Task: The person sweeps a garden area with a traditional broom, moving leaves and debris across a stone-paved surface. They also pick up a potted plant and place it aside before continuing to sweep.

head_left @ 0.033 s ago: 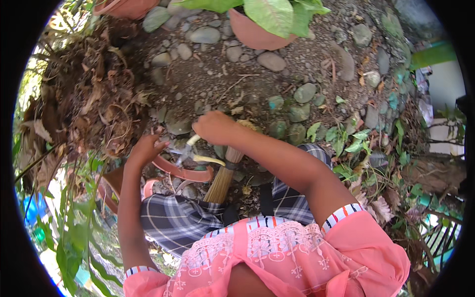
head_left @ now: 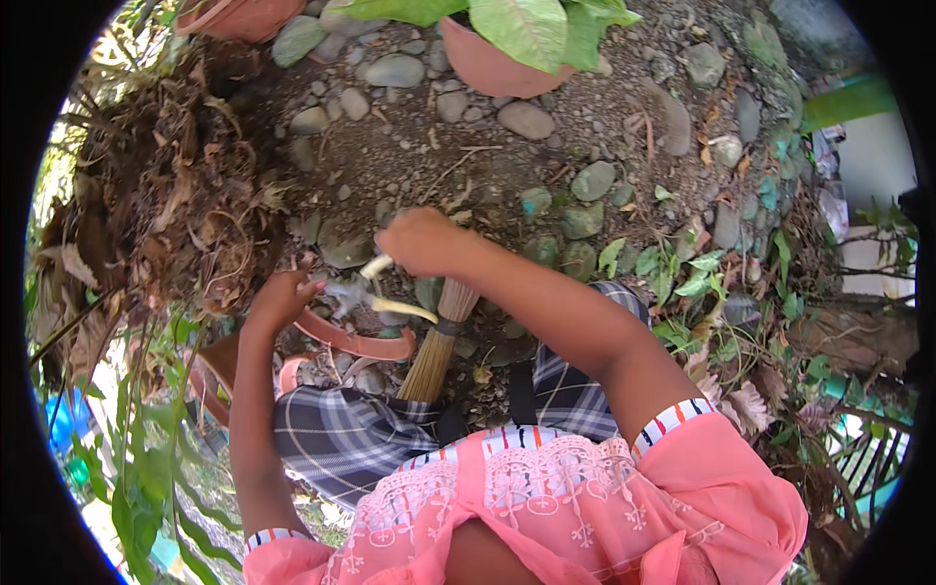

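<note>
My right hand (head_left: 424, 242) is closed around one pale yellow handle of what looks like a pair of pruning shears (head_left: 405, 310). The second handle hangs free, spread away from the first. Their greyish blade end is blurred and points toward my left hand (head_left: 280, 300). That hand is closed beside the dried leaves, its fingers curled; whatever they pinch is too small or hidden to make out. Below the shears, a short stick broom (head_left: 429, 366) leans near my knees. A broken reddish-brown pot rim (head_left: 356, 341) lies between my left forearm and the broom.
A heap of dried leaves and roots (head_left: 205, 195) rises at the left. Terracotta pots stand at the far side, one holding a leafy plant (head_left: 517, 63). Stones (head_left: 526, 120) dot the soil. Green vines (head_left: 697, 278) grow at the right, and long fern leaves (head_left: 146, 468) hang at lower left.
The fingers of my left hand have drawn closer together. My right hand has shifted slightly, and the free shear handle has swung a little away from it.
</note>
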A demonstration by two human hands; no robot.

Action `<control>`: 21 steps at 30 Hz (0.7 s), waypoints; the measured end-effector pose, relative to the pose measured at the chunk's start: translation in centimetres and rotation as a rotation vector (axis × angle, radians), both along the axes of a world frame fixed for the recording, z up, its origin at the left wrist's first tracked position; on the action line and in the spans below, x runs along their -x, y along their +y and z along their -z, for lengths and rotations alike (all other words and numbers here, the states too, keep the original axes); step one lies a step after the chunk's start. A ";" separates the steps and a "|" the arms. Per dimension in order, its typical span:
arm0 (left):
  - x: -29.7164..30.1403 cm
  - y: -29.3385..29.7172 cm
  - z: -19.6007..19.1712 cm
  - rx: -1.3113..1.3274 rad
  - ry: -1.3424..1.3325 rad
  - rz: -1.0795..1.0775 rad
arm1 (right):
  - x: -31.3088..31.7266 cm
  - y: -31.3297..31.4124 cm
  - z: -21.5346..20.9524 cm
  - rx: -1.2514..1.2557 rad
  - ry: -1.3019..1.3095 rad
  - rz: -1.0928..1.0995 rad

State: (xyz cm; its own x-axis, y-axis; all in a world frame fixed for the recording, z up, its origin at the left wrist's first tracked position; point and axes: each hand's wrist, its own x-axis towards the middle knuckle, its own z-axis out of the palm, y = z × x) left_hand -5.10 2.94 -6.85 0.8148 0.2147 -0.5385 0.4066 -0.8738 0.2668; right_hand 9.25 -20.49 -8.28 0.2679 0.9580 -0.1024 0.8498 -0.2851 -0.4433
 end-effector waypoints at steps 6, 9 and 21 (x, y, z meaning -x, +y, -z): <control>-0.5 -0.2 1.1 -0.046 0.053 0.016 | -7.0 -3.8 -4.3 -0.244 -0.077 0.574; -1.4 -0.8 1.5 -0.069 0.100 0.120 | -5.1 -3.5 -3.2 -0.367 -0.083 0.493; -2.3 -2.4 0.8 0.006 0.059 0.160 | 7.1 -1.5 2.3 0.452 0.192 -0.549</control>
State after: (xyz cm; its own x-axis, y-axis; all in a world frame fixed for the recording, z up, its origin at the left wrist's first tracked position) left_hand -2.81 0.56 -7.66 0.8050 0.0814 -0.5876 0.2778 -0.9269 0.2522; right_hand 2.17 -21.95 -10.61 -0.3001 0.8023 -0.5161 0.8421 -0.0313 -0.5384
